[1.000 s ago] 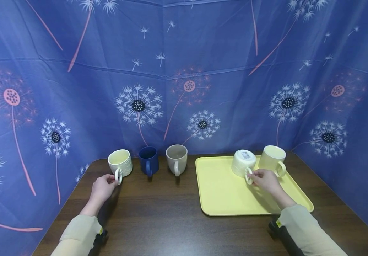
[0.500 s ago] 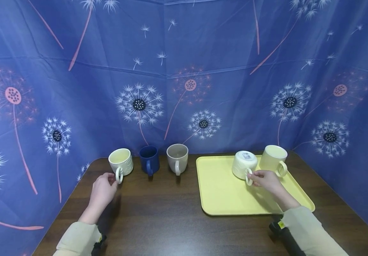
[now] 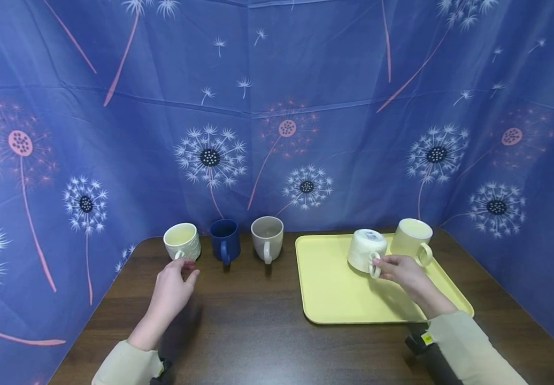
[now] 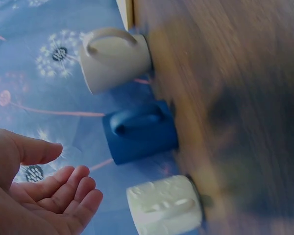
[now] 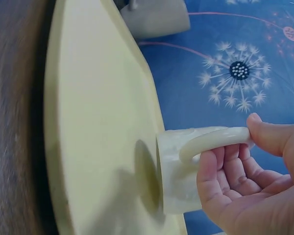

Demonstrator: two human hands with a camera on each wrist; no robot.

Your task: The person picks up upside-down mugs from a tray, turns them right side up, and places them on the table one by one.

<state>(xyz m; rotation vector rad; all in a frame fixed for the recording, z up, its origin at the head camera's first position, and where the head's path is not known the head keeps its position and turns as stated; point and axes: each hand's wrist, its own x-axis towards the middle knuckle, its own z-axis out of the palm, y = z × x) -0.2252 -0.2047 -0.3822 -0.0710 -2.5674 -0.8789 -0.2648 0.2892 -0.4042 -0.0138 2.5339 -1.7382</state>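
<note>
My right hand (image 3: 404,272) pinches the handle of an upside-down cream mug (image 3: 366,248) over the yellow tray (image 3: 327,289). In the right wrist view that mug (image 5: 174,183) leans a little and a shadow lies beside its rim; whether the rim touches the tray is hard to tell. My left hand (image 3: 173,294) holds nothing, its fingers loosely bent and the thumb apart. It is in front of an upright cream mug with a raised pattern (image 3: 183,243), partly covering its handle. The left wrist view shows a gap between the hand (image 4: 49,191) and that mug (image 4: 164,210).
A blue mug (image 3: 225,240) and a grey mug (image 3: 266,238) stand upright along the back of the brown table (image 3: 238,331). On the tray's back right is a pale yellow mug (image 3: 407,240). A blue patterned cloth (image 3: 277,80) hangs behind.
My left hand has let go of the left cream mug's handle and shifted right, fingers spreading. The upside-down mug in my right hand has tilted slightly.
</note>
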